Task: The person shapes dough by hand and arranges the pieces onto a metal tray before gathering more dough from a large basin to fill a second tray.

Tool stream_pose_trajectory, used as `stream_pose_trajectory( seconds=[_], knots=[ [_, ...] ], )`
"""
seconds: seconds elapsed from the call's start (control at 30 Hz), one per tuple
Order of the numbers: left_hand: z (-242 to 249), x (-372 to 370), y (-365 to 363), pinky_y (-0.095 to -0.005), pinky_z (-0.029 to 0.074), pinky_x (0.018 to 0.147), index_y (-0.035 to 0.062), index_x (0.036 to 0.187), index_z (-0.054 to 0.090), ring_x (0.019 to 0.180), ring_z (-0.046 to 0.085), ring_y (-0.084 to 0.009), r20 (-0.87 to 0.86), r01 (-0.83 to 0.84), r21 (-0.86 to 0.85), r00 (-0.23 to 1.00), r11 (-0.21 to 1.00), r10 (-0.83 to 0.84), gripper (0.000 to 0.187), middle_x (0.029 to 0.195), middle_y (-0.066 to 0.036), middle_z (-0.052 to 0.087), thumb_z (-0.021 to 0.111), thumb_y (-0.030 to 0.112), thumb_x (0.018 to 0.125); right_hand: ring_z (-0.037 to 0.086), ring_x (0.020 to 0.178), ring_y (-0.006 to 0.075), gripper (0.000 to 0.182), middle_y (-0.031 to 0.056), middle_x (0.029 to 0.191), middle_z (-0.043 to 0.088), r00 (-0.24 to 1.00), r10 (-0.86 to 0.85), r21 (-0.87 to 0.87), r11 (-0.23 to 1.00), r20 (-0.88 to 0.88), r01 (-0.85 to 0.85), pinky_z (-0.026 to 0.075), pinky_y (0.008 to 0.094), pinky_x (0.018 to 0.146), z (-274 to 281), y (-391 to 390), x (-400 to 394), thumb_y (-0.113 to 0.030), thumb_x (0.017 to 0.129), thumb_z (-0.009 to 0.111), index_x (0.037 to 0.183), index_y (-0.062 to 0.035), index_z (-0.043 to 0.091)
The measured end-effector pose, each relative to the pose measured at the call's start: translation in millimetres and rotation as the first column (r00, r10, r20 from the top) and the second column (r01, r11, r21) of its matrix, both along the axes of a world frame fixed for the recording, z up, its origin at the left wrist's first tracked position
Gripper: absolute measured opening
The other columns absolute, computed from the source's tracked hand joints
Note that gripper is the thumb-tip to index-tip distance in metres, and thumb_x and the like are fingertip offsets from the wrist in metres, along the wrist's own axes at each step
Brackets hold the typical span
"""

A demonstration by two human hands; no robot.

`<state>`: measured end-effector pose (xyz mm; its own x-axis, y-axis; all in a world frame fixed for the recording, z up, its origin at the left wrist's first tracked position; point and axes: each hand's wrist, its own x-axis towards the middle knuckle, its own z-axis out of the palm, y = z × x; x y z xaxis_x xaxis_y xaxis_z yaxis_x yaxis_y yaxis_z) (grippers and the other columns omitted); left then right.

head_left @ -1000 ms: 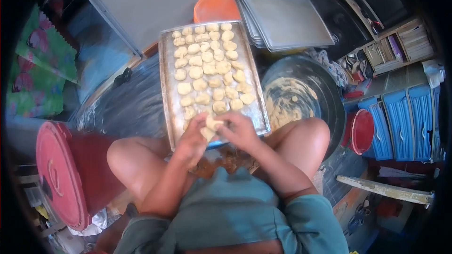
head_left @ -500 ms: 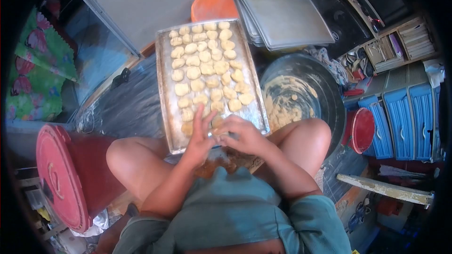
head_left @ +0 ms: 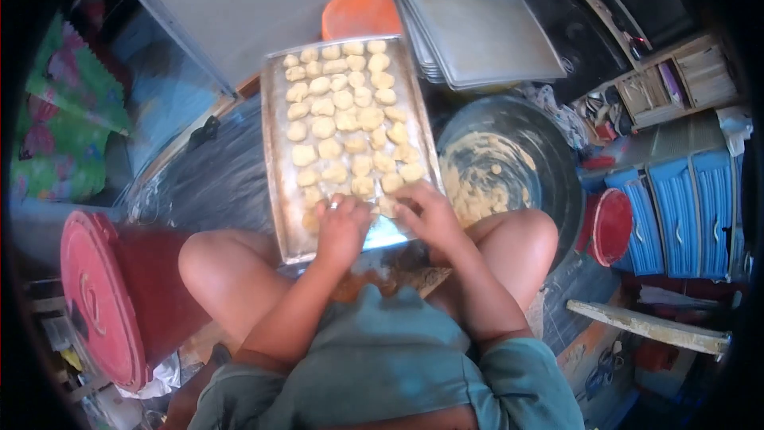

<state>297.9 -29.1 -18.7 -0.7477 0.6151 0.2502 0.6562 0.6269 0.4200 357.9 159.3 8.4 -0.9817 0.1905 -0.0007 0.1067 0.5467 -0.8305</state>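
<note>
A metal baking tray rests before my lap, lined with rows of pale, roundish dough balls. My left hand is palm down over the near end of the tray, its fingers curled downward among the front dough balls; whatever is under the fingertips is hidden. Beside it, my right hand pinches a small piece of dough at the tray's near right part. The hands are slightly apart, with bare shiny tray between them.
A dark round basin with crumbly dough stands at right. Behind it are stacked metal trays and an orange tub. A red lidded bucket stands at left, a blue drawer unit at far right.
My hands, close together over the tray's near edge before, have separated. My left fingers, earlier spread upward, now curl down onto the tray. My right hand has shifted slightly right and forward.
</note>
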Motion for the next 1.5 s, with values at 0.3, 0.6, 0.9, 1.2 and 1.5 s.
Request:
stream_pose_trajectory(
  seconds=[0.3,0.6,0.9,1.2,1.5],
  knots=[
    [15.9,11.6,5.1,-0.0484,0.033,0.089,0.0075,0.1,0.065,0.108,0.048,-0.0319,0.028,0.023,-0.01,0.999,1.0,-0.023,0.025,0.117,-0.01,0.056,0.067,0.023,0.08,0.06,0.081,0.0128,0.024,0.0065,0.095,0.066,0.827,-0.525,-0.113,0.851,-0.2,0.513,0.048,0.0262,0.075,62.2,182.8,29.3,-0.012,0.084,0.064,0.106,-0.0028,0.066],
    [58.7,-13.7,178.0,-0.0593,0.021,0.106,0.0077,0.114,0.061,0.134,0.034,-0.0373,-0.018,0.495,-0.094,0.867,0.864,-0.498,0.034,0.134,-0.019,0.046,0.058,0.017,0.082,0.051,0.117,0.0397,0.078,0.0237,0.12,0.057,0.837,-0.344,0.395,0.903,0.426,0.17,0.039,0.0429,0.101,-274.7,277.2,42.1,-0.027,0.07,0.077,0.135,-0.0034,0.042],
    [44.7,-5.7,305.3,-0.0656,0.011,0.108,0.0059,0.109,0.064,0.127,0.043,-0.04,0.192,0.679,-0.411,0.716,0.608,-0.671,0.031,0.116,-0.016,0.058,0.047,0.016,0.085,0.055,0.109,0.037,0.059,0.0223,0.113,0.059,0.963,-0.239,0.386,0.906,0.123,0.175,0.043,0.0425,0.094,-341.2,248.8,32.4,-0.022,0.072,0.073,0.123,-0.0031,0.051],
    [59.9,-7.1,272.1,-0.0633,0.016,0.106,0.0063,0.106,0.064,0.109,0.055,-0.0351,0.381,0.706,-0.171,0.69,0.687,-0.615,0.027,0.108,-0.017,0.059,0.048,0.011,0.085,0.057,0.104,0.0356,0.05,0.0209,0.109,0.06,0.878,-0.449,0.237,0.883,0.167,0.406,0.044,0.0414,0.09,-289.1,271.7,65.1,-0.02,0.072,0.072,0.116,-0.0031,0.054],
    [52.8,-0.9,258.4,-0.0495,0.037,0.1,0.005,0.124,0.055,0.112,0.054,-0.0358,0.558,0.462,0.324,0.611,0.826,-0.561,0.045,0.12,-0.021,0.056,0.061,0.026,0.085,0.058,0.1,0.0342,0.042,0.0195,0.105,0.06,0.759,-0.621,0.138,0.784,0.195,0.606,0.045,0.0403,0.087,-171.7,283.0,113.0,-0.017,0.072,0.07,0.109,-0.0032,0.057]
  ],
)
